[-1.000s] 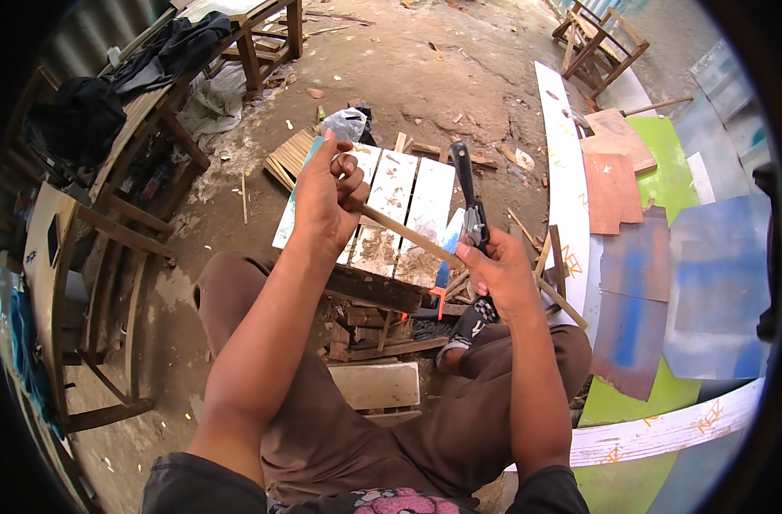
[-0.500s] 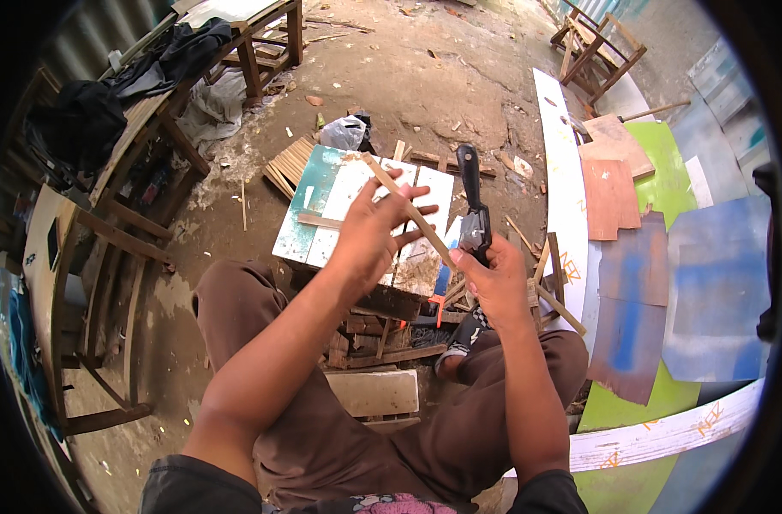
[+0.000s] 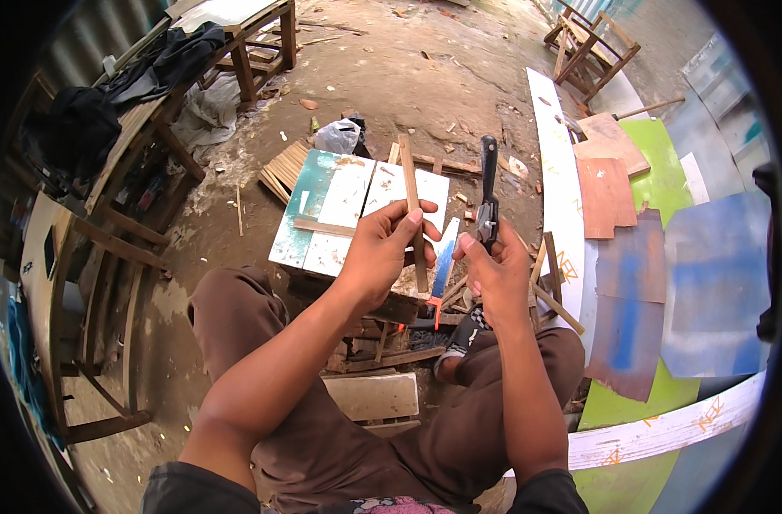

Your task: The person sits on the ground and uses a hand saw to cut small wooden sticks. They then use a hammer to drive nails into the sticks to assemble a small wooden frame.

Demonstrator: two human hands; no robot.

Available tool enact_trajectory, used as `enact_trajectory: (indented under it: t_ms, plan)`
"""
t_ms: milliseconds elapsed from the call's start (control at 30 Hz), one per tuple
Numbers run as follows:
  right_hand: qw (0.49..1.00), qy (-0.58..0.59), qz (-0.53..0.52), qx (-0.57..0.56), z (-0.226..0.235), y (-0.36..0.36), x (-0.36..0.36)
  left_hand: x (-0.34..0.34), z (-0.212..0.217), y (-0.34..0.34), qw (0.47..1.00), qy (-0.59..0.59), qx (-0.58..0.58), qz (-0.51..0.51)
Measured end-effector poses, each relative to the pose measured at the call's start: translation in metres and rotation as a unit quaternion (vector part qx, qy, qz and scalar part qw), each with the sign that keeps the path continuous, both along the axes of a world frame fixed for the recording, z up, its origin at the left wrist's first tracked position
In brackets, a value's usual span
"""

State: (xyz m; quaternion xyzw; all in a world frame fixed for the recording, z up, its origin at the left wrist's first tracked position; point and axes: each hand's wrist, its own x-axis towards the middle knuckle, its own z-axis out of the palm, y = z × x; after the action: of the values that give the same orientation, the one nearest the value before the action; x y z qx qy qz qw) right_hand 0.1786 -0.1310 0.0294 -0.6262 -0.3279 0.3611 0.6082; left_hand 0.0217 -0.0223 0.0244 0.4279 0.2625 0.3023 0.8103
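Observation:
My left hand (image 3: 380,248) grips a thin wooden strip (image 3: 408,167), which stands nearly upright between thumb and fingers. In my right hand (image 3: 499,272) is a spokeshave (image 3: 488,176) with a black handle pointing up and a dark metal body; its lower end is hidden by the hand. The strip and the spokeshave are apart. Beneath my left hand is a low worktable (image 3: 332,182) topped with white and green boards. Another short strip (image 3: 320,227) lies across it.
A handsaw (image 3: 443,267) with a blue blade and orange handle leans beside the worktable. Slats (image 3: 285,170) are stacked at its far left. Wood offcuts (image 3: 555,295) lie by my right knee. Painted sheets (image 3: 631,291) cover the right side; a wooden bench (image 3: 142,128) stands at left.
My left hand has turned the strip from a slant to nearly upright and closed round it. The strip's lower end has left my right hand. The spokeshave has tilted slightly right.

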Motion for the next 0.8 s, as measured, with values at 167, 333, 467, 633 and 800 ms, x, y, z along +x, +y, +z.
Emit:
enact_trajectory:
  t_ms: [167, 333, 467, 633, 800]
  plan:
    - [0.998, 0.051, -0.014, 0.034, 0.007, -0.002, 0.002, -0.001, -0.001, -0.004, 0.999, 0.041, 0.028, -0.017]
    - [0.994, -0.107, -0.026, 0.017, 0.01, 0.0, -0.004, -0.007, 0.001, -0.005, 0.982, 0.126, 0.13, -0.047]
    - [0.986, -0.167, -0.005, 0.027, 0.006, 0.003, -0.005, -0.012, 0.001, -0.003, 0.965, 0.167, 0.196, -0.059]
    - [0.975, -0.218, -0.013, 0.049, -0.004, 0.009, 0.001, -0.028, 0.004, 0.007, 0.94, 0.243, 0.175, -0.166]
    - [0.978, -0.199, -0.054, 0.024, -0.01, 0.01, 0.005, -0.042, 0.0, 0.01, 0.883, 0.333, 0.276, -0.18]
